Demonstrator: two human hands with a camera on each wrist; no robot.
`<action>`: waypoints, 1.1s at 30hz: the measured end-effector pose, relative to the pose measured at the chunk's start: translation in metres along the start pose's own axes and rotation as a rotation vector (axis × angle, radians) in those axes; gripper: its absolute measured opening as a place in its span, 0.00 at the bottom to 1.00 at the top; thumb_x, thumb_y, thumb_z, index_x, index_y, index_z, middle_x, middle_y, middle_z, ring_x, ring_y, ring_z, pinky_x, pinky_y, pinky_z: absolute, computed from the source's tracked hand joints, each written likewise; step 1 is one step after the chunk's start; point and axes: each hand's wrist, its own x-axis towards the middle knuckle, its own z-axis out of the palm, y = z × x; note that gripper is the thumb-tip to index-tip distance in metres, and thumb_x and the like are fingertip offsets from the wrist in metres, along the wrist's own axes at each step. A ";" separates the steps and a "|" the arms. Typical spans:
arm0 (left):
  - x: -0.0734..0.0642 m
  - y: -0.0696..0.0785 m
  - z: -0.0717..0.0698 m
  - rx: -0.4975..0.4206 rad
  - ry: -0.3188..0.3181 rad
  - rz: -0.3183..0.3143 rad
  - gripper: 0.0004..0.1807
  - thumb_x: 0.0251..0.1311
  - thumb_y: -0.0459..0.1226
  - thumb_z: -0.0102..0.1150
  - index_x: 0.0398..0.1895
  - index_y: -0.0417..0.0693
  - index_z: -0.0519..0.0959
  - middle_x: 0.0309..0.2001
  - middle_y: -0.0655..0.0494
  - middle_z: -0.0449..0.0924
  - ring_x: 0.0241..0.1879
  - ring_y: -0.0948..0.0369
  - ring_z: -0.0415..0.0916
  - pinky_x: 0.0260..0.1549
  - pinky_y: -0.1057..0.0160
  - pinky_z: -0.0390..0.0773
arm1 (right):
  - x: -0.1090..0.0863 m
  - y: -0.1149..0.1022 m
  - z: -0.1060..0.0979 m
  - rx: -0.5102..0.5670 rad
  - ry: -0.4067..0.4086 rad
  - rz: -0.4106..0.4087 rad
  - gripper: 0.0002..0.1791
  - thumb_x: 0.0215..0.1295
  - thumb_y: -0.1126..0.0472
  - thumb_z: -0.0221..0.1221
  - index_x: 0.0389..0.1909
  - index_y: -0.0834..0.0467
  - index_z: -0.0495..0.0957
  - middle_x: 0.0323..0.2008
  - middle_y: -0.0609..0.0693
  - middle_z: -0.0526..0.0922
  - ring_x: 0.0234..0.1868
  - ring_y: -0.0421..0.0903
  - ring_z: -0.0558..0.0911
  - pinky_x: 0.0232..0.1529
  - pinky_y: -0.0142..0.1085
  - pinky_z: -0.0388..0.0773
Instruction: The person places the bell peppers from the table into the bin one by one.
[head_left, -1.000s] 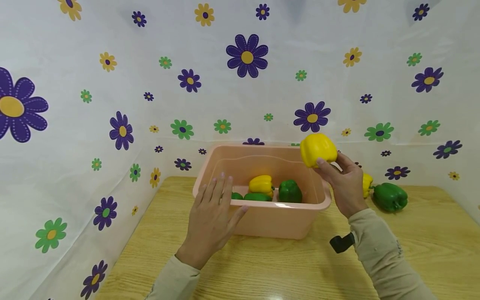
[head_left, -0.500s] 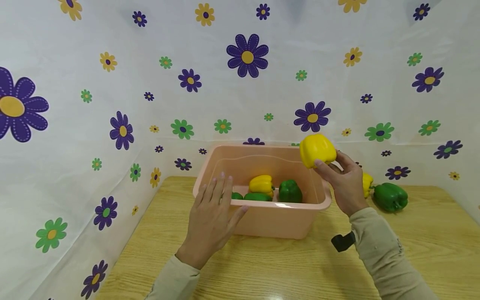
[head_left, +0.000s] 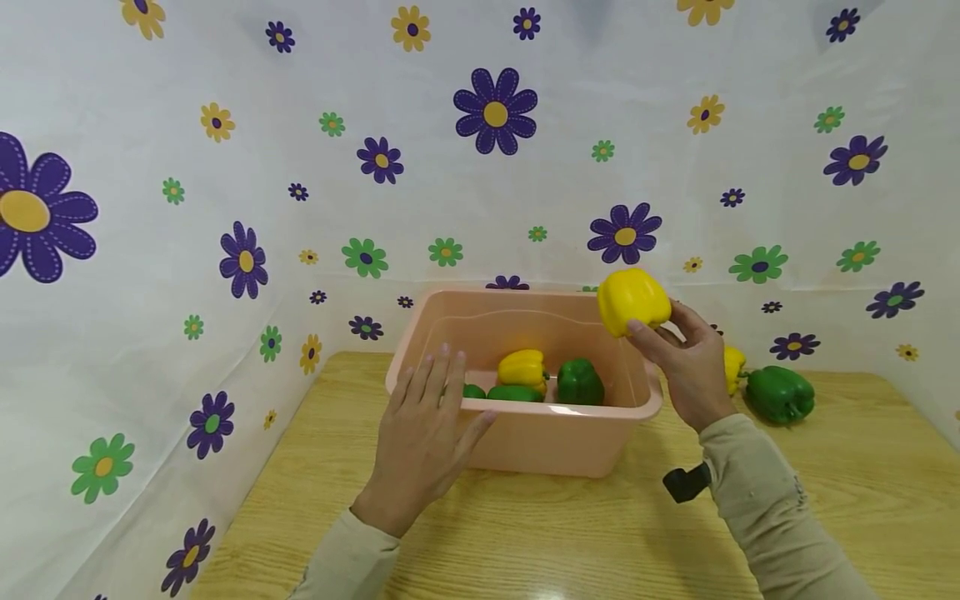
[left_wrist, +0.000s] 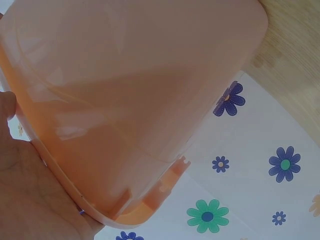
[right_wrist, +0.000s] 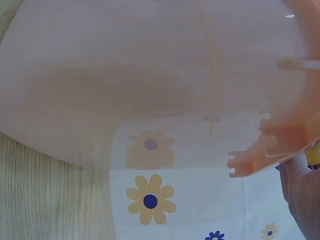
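Observation:
A yellow bell pepper (head_left: 633, 302) is held in my right hand (head_left: 693, 367), between thumb and fingers, above the right end of a pink plastic bin (head_left: 540, 440). My left hand (head_left: 420, 442) lies over the bin's front left rim with its fingers straight. Inside the bin are another yellow bell pepper (head_left: 521, 368), a dark green bell pepper (head_left: 580, 383) and more green pieces (head_left: 516, 394) partly hidden by the rim. In the right wrist view, the held pepper (right_wrist: 314, 155) shows only at the edge, beyond the bin's wall (right_wrist: 100, 75).
On the wooden table (head_left: 540, 533), right of the bin, lie a green bell pepper (head_left: 780, 394) and a yellow bell pepper (head_left: 733, 369), partly hidden behind my right hand. A flower-patterned white sheet (head_left: 555, 192) hangs behind and along the left side.
My right hand and the yellow bell pepper have drifted very slightly left. My left hand and the bin stay as they were.

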 end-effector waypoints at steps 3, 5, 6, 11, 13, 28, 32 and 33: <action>0.000 0.000 0.000 0.006 0.001 0.001 0.45 0.75 0.65 0.31 0.77 0.38 0.59 0.76 0.39 0.59 0.74 0.43 0.60 0.73 0.44 0.57 | -0.001 0.000 0.000 -0.010 -0.007 0.003 0.37 0.69 0.60 0.66 0.75 0.62 0.62 0.69 0.58 0.65 0.60 0.46 0.79 0.55 0.31 0.78; 0.000 0.000 0.000 0.008 -0.007 -0.003 0.45 0.74 0.64 0.34 0.78 0.38 0.59 0.76 0.40 0.59 0.74 0.43 0.59 0.73 0.44 0.56 | -0.001 0.000 0.000 -0.014 -0.014 0.001 0.37 0.69 0.60 0.65 0.75 0.61 0.62 0.69 0.58 0.65 0.60 0.46 0.78 0.56 0.31 0.78; 0.000 0.000 0.000 0.010 -0.009 -0.003 0.44 0.74 0.64 0.35 0.78 0.38 0.59 0.76 0.40 0.59 0.74 0.43 0.59 0.73 0.44 0.56 | -0.001 0.000 0.000 -0.020 -0.016 0.001 0.37 0.69 0.60 0.65 0.75 0.61 0.62 0.69 0.58 0.65 0.60 0.46 0.78 0.56 0.31 0.78; 0.000 0.001 -0.001 0.007 -0.016 -0.005 0.44 0.74 0.63 0.37 0.78 0.38 0.59 0.76 0.40 0.58 0.74 0.44 0.59 0.73 0.44 0.56 | -0.001 0.000 -0.001 -0.036 -0.012 0.009 0.37 0.68 0.59 0.66 0.75 0.61 0.63 0.70 0.58 0.65 0.61 0.45 0.78 0.55 0.30 0.78; 0.000 0.001 0.000 0.008 -0.011 -0.004 0.45 0.74 0.64 0.36 0.78 0.38 0.59 0.76 0.40 0.59 0.74 0.44 0.59 0.73 0.44 0.56 | -0.001 0.000 -0.001 -0.035 -0.006 0.014 0.36 0.69 0.60 0.66 0.74 0.61 0.64 0.69 0.57 0.66 0.60 0.43 0.78 0.55 0.29 0.78; 0.000 0.001 -0.002 0.012 0.007 -0.001 0.43 0.73 0.61 0.44 0.77 0.37 0.60 0.75 0.39 0.60 0.73 0.43 0.60 0.72 0.44 0.57 | -0.001 -0.001 0.000 -0.091 0.006 0.039 0.36 0.69 0.57 0.65 0.74 0.61 0.63 0.70 0.59 0.67 0.61 0.42 0.77 0.56 0.29 0.77; 0.000 0.002 -0.003 0.007 0.012 -0.001 0.43 0.73 0.62 0.42 0.77 0.37 0.61 0.75 0.39 0.61 0.73 0.43 0.60 0.72 0.43 0.58 | -0.002 -0.002 0.000 -0.100 0.009 0.046 0.37 0.69 0.56 0.65 0.74 0.61 0.63 0.70 0.59 0.67 0.61 0.42 0.77 0.56 0.29 0.76; 0.000 0.002 -0.003 0.006 0.012 -0.001 0.43 0.74 0.62 0.41 0.77 0.37 0.61 0.75 0.39 0.61 0.73 0.43 0.60 0.72 0.43 0.58 | -0.002 -0.002 0.000 -0.101 0.009 0.047 0.37 0.69 0.56 0.66 0.74 0.61 0.63 0.70 0.59 0.67 0.61 0.42 0.77 0.56 0.29 0.77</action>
